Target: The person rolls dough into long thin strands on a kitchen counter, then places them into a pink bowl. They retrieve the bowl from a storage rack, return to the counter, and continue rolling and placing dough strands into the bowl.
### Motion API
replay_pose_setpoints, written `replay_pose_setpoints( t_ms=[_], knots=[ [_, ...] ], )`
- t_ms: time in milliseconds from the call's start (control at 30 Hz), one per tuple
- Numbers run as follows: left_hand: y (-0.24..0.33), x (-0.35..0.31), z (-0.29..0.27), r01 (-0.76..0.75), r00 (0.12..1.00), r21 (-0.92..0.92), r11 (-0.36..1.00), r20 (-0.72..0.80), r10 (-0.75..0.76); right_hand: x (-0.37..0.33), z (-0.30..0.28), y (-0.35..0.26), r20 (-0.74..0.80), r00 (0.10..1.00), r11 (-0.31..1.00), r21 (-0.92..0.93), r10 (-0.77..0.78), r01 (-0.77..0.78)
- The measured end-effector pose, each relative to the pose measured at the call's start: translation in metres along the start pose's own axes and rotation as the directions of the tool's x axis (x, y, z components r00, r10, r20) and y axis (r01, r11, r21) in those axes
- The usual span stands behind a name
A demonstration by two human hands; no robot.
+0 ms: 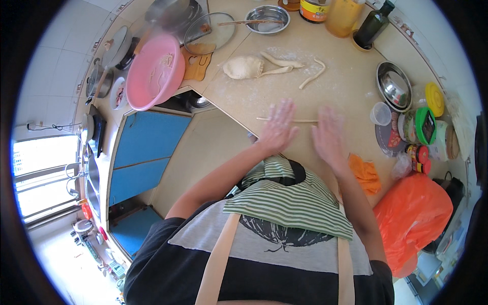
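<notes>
A thin dough strip lies crosswise on the floured counter in front of me. My left hand rests flat over it with fingers stretched out, and the strip's left end pokes out beyond. Over the right end of the strip is my right hand, also flat with its fingers extended and a little blurred; that end is hidden. Farther off sits a pale dough lump with long dough pieces at its right side. Another bent dough strip lies apart, to the right of them.
A pink basin with some dough strands stands at the left beside a wooden board. Chopsticks rest across a steel bowl at the back. Nested steel bowls, jars, an orange cloth and a red bag line the right.
</notes>
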State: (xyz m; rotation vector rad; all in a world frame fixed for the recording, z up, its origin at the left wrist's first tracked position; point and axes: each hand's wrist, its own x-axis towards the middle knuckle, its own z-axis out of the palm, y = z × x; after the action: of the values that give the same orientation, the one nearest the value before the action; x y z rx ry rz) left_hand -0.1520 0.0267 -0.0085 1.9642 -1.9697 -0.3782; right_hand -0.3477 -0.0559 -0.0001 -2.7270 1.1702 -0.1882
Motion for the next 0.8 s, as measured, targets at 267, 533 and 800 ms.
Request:
replay_pose_setpoints(
  t_ms=[267, 533, 800],
  knots=[
    [0.005, -0.018, 0.019, -0.075, 0.992, -0.085, 0.994, 0.091, 0.083, 0.006, 0.019, -0.038, 0.106, 0.987, 0.961, 0.262, -0.119, 0.088],
    [-0.022, 0.017, 0.006, 0.014, 1.000, 0.025, 1.000, -0.017, -0.013, 0.028, 0.010, -0.023, 0.113, 0.993, 0.995, 0.096, -0.041, 0.030],
    [-0.029, 0.001, -0.002, -0.007, 0.997, 0.132, 0.991, -0.079, 0.018, 0.017, 0.010, -0.013, 0.099, 0.995, 0.999, 0.044, -0.032, 0.027]
  ],
)
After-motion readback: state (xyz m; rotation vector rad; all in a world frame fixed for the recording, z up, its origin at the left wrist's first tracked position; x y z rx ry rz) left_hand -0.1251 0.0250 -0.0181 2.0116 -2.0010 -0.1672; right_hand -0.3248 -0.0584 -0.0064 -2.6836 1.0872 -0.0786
